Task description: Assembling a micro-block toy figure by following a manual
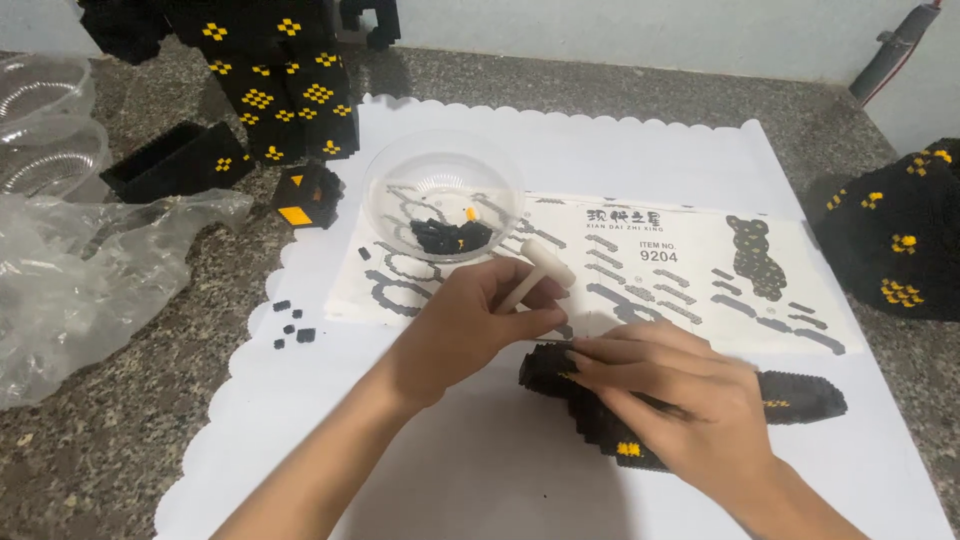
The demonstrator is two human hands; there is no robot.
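My left hand (470,325) grips a small white plastic hammer (535,275), its head raised just above the instruction sheet (700,270). My right hand (670,400) lies flat on a long black brick-built piece with yellow dots (800,397), pressing it onto the white scalloped mat (560,150). The middle of that piece is hidden under my fingers. A clear plastic bowl (443,195) with several small black and yellow bricks stands just beyond the hammer.
A tall black and yellow brick figure (285,85) stands at the back left, with a black tray-like part (175,160) and a small cube (308,195) beside it. Crumpled clear plastic (90,270) lies left. Loose black bricks (292,325) sit on the mat. Another black built part (895,245) is right.
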